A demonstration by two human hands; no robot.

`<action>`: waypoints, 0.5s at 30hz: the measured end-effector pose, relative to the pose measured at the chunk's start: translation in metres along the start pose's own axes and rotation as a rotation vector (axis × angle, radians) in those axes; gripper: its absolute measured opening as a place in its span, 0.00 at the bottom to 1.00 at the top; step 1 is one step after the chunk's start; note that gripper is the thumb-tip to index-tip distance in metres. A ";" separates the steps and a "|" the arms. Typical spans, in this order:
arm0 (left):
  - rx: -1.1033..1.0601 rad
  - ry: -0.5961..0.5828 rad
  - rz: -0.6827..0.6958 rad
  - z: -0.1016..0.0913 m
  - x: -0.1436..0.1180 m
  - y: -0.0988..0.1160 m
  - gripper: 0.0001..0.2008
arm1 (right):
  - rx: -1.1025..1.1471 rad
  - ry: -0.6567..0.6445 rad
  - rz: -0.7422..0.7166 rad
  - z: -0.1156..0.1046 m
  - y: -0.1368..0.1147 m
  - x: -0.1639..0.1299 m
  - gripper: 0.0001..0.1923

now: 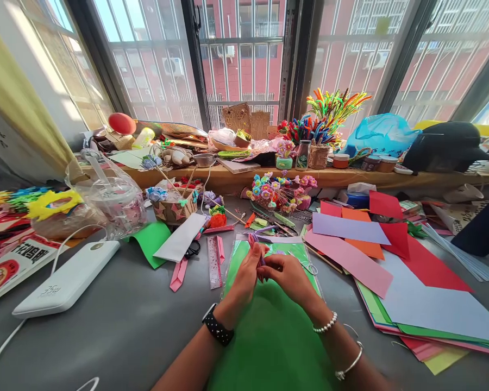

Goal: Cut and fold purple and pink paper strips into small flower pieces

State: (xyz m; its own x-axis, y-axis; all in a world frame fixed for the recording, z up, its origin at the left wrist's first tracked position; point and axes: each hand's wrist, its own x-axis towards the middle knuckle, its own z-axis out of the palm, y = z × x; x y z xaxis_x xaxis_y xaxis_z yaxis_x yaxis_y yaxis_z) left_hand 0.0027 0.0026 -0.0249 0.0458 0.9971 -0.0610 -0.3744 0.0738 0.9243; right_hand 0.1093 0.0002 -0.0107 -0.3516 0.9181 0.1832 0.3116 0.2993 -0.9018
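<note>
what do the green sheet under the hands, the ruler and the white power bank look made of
Green sheet: matte craft paper by its flat, dull, even colour; a clear glossy sleeve seems to edge it. Ruler: clear pinkish plastic, since the grey table shows through its printed marks. White power bank: smooth, hard plastic with a soft sheen and rounded corners. The left hand and right hand pinch a small striped piece, probably folded paper.

Both hands (269,271) pinch a small purple folded strip (256,243) above green paper (273,336)
</note>
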 end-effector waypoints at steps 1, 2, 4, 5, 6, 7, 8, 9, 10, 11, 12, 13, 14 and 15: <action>0.013 -0.017 0.019 -0.001 0.000 0.000 0.23 | -0.014 0.007 0.000 -0.001 0.000 0.000 0.09; 0.025 -0.043 0.036 -0.001 0.000 0.000 0.23 | -0.022 0.007 0.001 -0.001 0.000 0.000 0.09; 0.057 -0.087 0.056 -0.002 0.000 0.000 0.23 | -0.017 -0.015 -0.002 -0.003 0.001 -0.001 0.09; 0.079 -0.103 0.067 -0.003 0.000 0.000 0.22 | -0.013 -0.030 -0.009 -0.003 0.001 -0.001 0.09; 0.100 -0.112 0.079 -0.003 0.000 0.001 0.22 | -0.014 -0.041 -0.020 -0.003 0.002 -0.001 0.10; 0.119 -0.112 0.090 -0.003 0.000 0.001 0.22 | -0.022 -0.045 -0.032 -0.003 0.002 0.000 0.11; 0.135 -0.101 0.096 -0.002 -0.001 0.001 0.21 | -0.036 -0.042 -0.042 -0.001 0.003 0.000 0.11; 0.148 -0.083 0.095 -0.002 -0.001 0.000 0.21 | -0.052 -0.028 -0.049 0.001 0.003 0.000 0.12; 0.155 -0.058 0.087 -0.001 -0.002 0.000 0.21 | -0.068 -0.012 -0.053 0.003 0.003 0.000 0.12; 0.158 -0.029 0.077 0.000 -0.002 0.000 0.21 | -0.076 0.002 -0.049 0.005 0.004 0.000 0.12; 0.154 0.007 0.072 0.000 -0.002 -0.001 0.20 | -0.078 0.024 -0.045 0.007 0.004 0.000 0.12; 0.147 0.047 0.073 0.000 -0.001 -0.001 0.20 | -0.073 0.033 -0.043 0.007 0.004 0.001 0.11; 0.140 0.091 0.087 -0.001 0.000 -0.001 0.20 | -0.071 0.044 -0.044 0.006 0.005 0.001 0.11; 0.133 0.138 0.114 -0.003 0.001 0.000 0.20 | -0.072 0.048 -0.045 0.004 0.006 0.002 0.10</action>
State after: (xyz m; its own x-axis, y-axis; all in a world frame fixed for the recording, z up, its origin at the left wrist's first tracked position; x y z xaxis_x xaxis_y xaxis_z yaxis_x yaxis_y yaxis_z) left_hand 0.0003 0.0037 -0.0258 -0.1206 0.9927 0.0038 -0.2439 -0.0333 0.9692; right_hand 0.1068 0.0027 -0.0175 -0.3239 0.9144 0.2428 0.3602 0.3565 -0.8621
